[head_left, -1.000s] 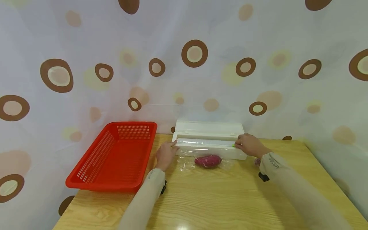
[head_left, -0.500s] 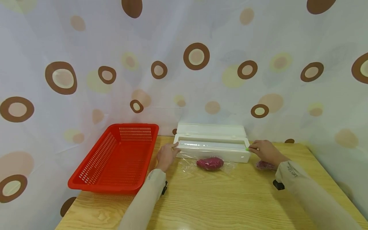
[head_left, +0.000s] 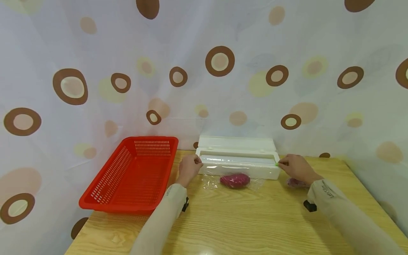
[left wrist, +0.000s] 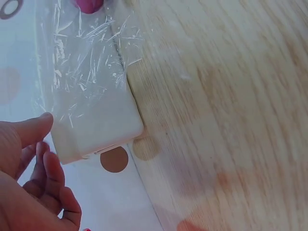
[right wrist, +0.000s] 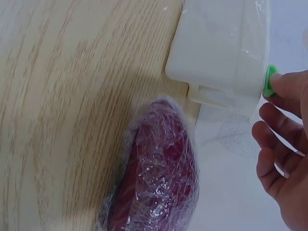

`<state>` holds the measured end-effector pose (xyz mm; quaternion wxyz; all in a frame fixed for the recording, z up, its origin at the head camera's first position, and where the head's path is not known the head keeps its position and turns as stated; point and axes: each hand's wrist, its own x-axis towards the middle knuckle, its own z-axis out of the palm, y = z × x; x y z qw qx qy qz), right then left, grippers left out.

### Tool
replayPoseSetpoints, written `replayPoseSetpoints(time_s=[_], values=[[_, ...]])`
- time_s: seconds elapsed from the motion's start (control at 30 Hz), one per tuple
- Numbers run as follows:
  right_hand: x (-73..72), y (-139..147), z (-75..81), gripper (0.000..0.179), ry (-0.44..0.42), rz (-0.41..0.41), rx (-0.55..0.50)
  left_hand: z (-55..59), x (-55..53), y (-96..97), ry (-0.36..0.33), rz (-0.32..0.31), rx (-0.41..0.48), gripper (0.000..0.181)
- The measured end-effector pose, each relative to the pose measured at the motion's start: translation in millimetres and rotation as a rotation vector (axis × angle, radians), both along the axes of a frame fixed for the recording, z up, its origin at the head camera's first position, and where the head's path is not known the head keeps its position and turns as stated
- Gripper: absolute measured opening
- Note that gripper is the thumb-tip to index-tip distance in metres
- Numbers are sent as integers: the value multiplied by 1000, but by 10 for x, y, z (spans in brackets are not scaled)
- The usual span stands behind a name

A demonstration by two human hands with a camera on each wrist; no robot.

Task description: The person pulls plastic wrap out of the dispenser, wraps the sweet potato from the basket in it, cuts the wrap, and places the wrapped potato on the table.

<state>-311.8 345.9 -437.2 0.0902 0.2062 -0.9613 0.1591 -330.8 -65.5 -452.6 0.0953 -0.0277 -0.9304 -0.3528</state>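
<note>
A white cling film dispenser (head_left: 255, 173) stands with its lid up against the wall, a roll (head_left: 237, 160) of film inside. From its front edge cling film (left wrist: 89, 70) hangs down over a purple-red sweet potato (head_left: 235, 180) on the table. At the box's left end, my left hand (head_left: 190, 167) pinches the film's corner between thumb and curled fingers; the index fingertip is hidden. My right hand (head_left: 296, 168) holds the green cutter slider (right wrist: 269, 82) at the box's right end. Below that hand lies a second sweet potato (right wrist: 159, 168), wrapped in film.
A red plastic basket (head_left: 140, 184) with slotted walls stands at the left of the wooden table (head_left: 242, 223). Behind the table hangs a pale sheet (head_left: 191, 35) patterned with brown rings.
My right hand has slid the green slider rightward to the box's end. My left hand has lifted from the box's left corner and curled its fingers at the film's edge.
</note>
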Motion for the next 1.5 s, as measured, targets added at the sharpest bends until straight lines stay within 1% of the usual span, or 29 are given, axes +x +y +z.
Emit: replayPoseSetpoints(time_s=[0.13,0.23,0.33,0.47,0.53,0.57,0.63,0.73,0.8,0.83,0.9,0.97,1.0,1.03,1.07,1.13,1.2,1.23,1.3,1.33,1.4,1.5], values=[[16,1,4,21,-3,-11,-13,2,22,8,19,-35,-6,9],[33,4,-2,22,-17,-31,-16,12,37,13,21,-50,-11,10],[40,-14,0,23,-13,-39,-6,39,53,14,24,-61,-11,11],[44,-48,-3,24,-21,-57,-19,75,58,6,42,-76,-36,12],[57,-63,-7,24,-41,-84,-37,97,62,3,45,-89,-58,14],[65,-70,-12,24,-49,-99,-45,108,65,1,38,-94,-67,15],[90,-98,-10,25,-61,-131,-65,132,76,-1,-7,-100,-75,20],[146,-199,12,26,-63,-156,-86,177,102,-6,-83,-71,-90,29],[196,-318,40,23,-33,-143,-93,211,129,-2,-110,-38,-113,33],[225,-392,49,21,-6,-126,-94,229,145,4,-112,-19,-126,36],[281,-556,53,15,67,-76,-72,272,186,35,-92,10,-160,40],[343,-732,34,9,150,-8,-38,301,237,100,-49,5,-212,40],[374,-819,16,8,194,34,-14,310,266,144,-30,-16,-250,38],[399,-905,-6,9,229,77,13,311,296,197,-12,-52,-293,35],[423,-988,-26,11,257,116,40,301,327,255,4,-99,-346,32],[464,-1132,-57,18,304,175,93,250,383,384,33,-216,-458,28],[484,-1252,-80,28,318,202,133,179,434,512,60,-320,-562,31],[481,-1301,-98,34,313,200,149,134,455,568,74,-356,-610,33],[474,-1383,-134,45,282,185,176,55,492,663,102,-391,-679,41],[466,-1420,-154,49,263,177,191,18,506,701,116,-396,-702,44],[446,-1478,-207,56,218,167,211,-36,531,758,124,-400,-727,46],[446,-1534,-271,57,177,152,240,-109,556,819,121,-392,-735,49]])
